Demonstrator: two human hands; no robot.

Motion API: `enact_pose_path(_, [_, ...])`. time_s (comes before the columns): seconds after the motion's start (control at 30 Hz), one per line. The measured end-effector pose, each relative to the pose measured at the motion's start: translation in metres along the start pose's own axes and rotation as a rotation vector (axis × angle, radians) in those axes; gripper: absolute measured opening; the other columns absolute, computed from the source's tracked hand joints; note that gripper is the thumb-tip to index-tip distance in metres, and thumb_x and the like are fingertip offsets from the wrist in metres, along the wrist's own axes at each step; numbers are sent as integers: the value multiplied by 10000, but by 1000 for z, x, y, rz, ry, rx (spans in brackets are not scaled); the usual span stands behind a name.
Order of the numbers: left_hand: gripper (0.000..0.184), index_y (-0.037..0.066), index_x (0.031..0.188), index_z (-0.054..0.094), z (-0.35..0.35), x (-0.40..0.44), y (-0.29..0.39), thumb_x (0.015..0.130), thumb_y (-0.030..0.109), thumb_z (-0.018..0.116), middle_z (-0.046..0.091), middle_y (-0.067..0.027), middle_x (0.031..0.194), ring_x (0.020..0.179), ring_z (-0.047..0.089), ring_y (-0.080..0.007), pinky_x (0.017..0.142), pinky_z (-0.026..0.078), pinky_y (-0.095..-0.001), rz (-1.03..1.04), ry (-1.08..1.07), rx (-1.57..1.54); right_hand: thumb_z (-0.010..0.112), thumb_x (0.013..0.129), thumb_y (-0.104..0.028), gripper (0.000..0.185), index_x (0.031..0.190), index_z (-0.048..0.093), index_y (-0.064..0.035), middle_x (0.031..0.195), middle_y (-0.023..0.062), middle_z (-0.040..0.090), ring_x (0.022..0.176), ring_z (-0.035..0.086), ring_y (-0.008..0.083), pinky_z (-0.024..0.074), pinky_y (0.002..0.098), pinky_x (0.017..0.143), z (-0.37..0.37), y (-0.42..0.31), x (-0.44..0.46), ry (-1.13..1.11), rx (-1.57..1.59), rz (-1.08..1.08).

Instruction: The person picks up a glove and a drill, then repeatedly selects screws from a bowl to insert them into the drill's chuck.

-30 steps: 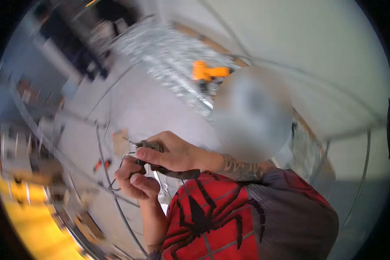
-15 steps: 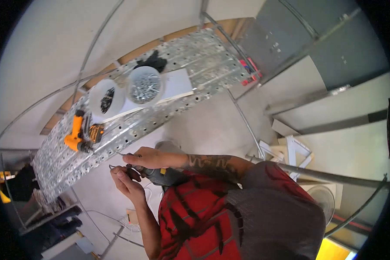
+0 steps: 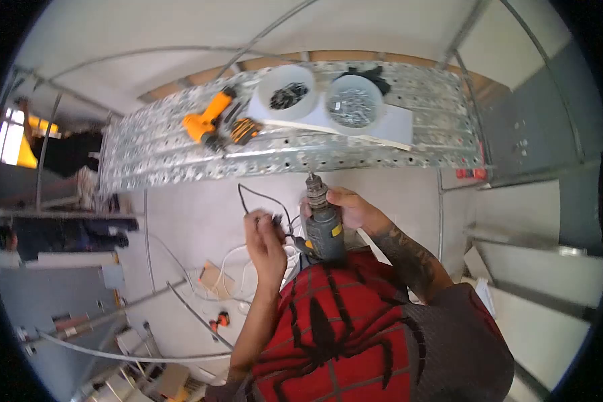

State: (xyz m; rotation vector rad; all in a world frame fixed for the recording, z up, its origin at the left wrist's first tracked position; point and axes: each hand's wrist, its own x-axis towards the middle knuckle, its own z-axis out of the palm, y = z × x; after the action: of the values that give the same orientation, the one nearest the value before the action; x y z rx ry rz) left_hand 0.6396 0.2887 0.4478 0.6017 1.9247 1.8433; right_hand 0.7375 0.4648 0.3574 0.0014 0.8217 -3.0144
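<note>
A dark grey corded drill [image 3: 326, 234] with yellow marks stands in front of my shirt, its chuck and thin bit pointing away towards the platform. My right hand [image 3: 356, 209] is closed round its front end, just behind the chuck. To the left of the drill, my left hand [image 3: 264, 241] is closed, with a small dark piece at its fingers that is too blurred to name. A black cord [image 3: 268, 195] loops up beside that hand.
On the perforated metal platform [image 3: 161, 161] lie an orange cordless drill [image 3: 199, 126], a battery [image 3: 246, 130], a tub of dark screws [image 3: 264, 94], a tub of silver screws [image 3: 337, 119] and a black glove [image 3: 375, 77]. Scaffold tubes [image 3: 441, 214] surround me. Below, white cable [image 3: 231, 258] trails over the floor.
My view has turned, so the platform now lies straight across ahead. The drill now points forward, and my left hand has come away from its chuck to the left.
</note>
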Motion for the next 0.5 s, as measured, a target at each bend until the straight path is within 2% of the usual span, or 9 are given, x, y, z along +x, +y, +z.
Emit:
enact_pose_path(0.1, [189,53,1141,454,-7,3,32,1029,202,421,547,-32,729,629,505,-111,617,450,-259,-245,-163,-204,633,914,-324,476,1224,513,18,1064,126,639,983,628,221,503,357,879,26,2,17,27,-108,40])
enact_pose_path(0.17, [246,56,1206,403,-19,-1,34,1029,224,429,631,-107,778,644,596,-156,615,485,-262,-235,-216,-287,674,888,-303,460,1198,492,-15,1018,103,624,971,627,212,507,354,867,34,14,27,123,-397,19])
enact_pose_path(0.2, [238,58,1189,399,-21,-2,39,1030,232,428,634,-115,760,611,597,-165,591,487,-265,-254,-154,-307,648,901,-345,456,1181,487,-23,1001,95,610,947,629,210,510,355,851,42,14,32,80,-456,35])
enact_pose_path(0.23, [232,59,1172,394,-23,-2,44,1030,240,427,636,-124,743,578,599,-174,567,489,-269,-274,-93,-328,648,901,-345,456,1181,487,-23,1001,95,610,947,629,210,510,355,851,49,15,37,58,-456,61])
enact_pose_path(0.27, [232,59,1172,394,-30,-4,42,1030,240,427,636,-124,743,578,599,-174,567,489,-269,-270,-59,-332,631,910,-358,463,1192,482,-23,992,96,614,940,630,213,509,352,847,54,14,41,-17,-269,139])
enact_pose_path(0.3, [210,65,1141,397,-37,-6,37,1031,242,423,637,-127,724,558,598,-184,545,489,-275,-353,-35,-377,613,918,-372,471,1204,477,-23,983,97,617,933,632,216,509,349,842,65,10,47,-87,-82,217])
enact_pose_path(0.37, [173,80,1054,397,-46,-9,36,1031,249,421,632,-128,677,520,597,-207,496,480,-284,-493,6,-474,579,936,-386,471,1212,500,-13,982,102,630,924,635,213,507,343,834,76,7,52,-97,-69,281])
enact_pose_path(0.5, [174,76,1039,399,-60,-18,32,1031,250,410,630,-131,687,518,582,-220,506,467,-295,-535,69,-625,553,962,-344,411,1194,556,-5,1018,95,646,924,628,184,498,333,837,63,22,60,-146,-112,384])
